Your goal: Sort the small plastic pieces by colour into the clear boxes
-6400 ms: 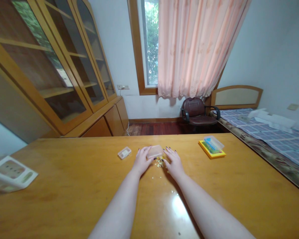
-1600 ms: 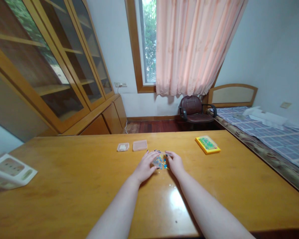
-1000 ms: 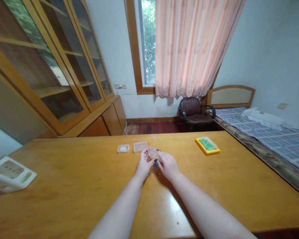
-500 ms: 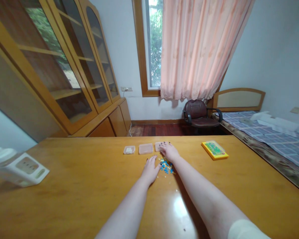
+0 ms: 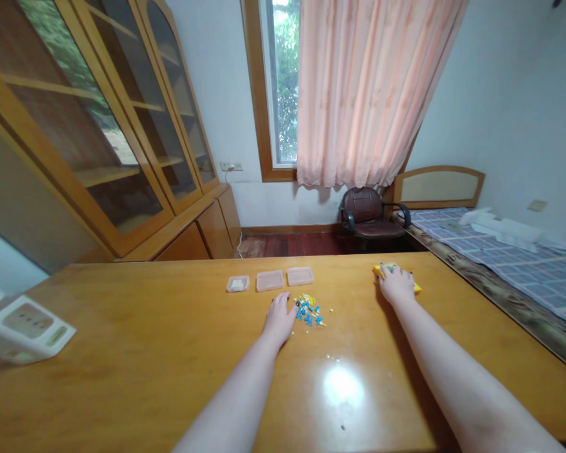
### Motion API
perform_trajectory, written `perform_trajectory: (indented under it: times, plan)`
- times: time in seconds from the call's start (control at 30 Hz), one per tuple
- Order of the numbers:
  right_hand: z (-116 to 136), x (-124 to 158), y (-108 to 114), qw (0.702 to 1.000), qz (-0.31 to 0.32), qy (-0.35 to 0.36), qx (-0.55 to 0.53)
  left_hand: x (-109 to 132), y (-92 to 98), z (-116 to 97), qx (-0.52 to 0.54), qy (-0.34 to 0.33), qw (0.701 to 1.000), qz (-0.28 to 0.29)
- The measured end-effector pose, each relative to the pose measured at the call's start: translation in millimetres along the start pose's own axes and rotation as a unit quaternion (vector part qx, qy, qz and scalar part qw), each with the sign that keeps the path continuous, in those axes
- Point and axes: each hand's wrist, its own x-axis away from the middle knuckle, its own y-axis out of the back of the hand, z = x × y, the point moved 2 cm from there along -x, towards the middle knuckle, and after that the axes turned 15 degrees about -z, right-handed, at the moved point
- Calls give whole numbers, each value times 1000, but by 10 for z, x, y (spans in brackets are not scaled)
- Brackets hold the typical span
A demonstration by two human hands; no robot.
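Observation:
My left hand [image 5: 279,319] rests on the table at the left edge of a loose pile of small blue, yellow and white pieces [image 5: 310,311], its fingers apart and the thumb touching the pile's side. Farther right, my right hand [image 5: 397,284] lies over a flat yellow box [image 5: 417,290] with a green picture on top. Its fingers are spread across the box and cover most of it. Beyond the pile stand three shallow clear plastic trays in a row: a small left one [image 5: 231,287], a middle one [image 5: 270,281] and a right one [image 5: 300,275]. Something pale lies in the left tray.
A few stray pieces [image 5: 332,358] lie nearer me on the wooden table [image 5: 146,352]. At the far left is a white plastic container [image 5: 33,330]. Past the table are a glass-door cabinet [image 5: 170,189], a brown armchair [image 5: 368,214] and a bed [image 5: 481,245].
My right hand has left the right tray and moved right onto the yellow box. The right tray now shows fully. My left hand stays beside the pile; the view has shifted slightly.

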Motion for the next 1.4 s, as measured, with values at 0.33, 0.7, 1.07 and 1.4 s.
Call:
perform_trajectory:
  times: [0.33, 0.7, 1.07, 1.4]
  plan:
    - [20, 27, 8, 996, -40, 26, -75, 13, 3, 63, 64, 12, 997, -49]
    - [1655, 999, 686, 821, -42, 183, -540, 179, 23, -317, 445, 58, 892, 55]
    - [1730, 1260, 684, 806, -39, 204, -555, 114, 81, -417, 499, 192, 845, 14]
    - [1802, 1315, 651, 831, -85, 196, -514, 125, 10, -355, 514, 219, 830, 16]
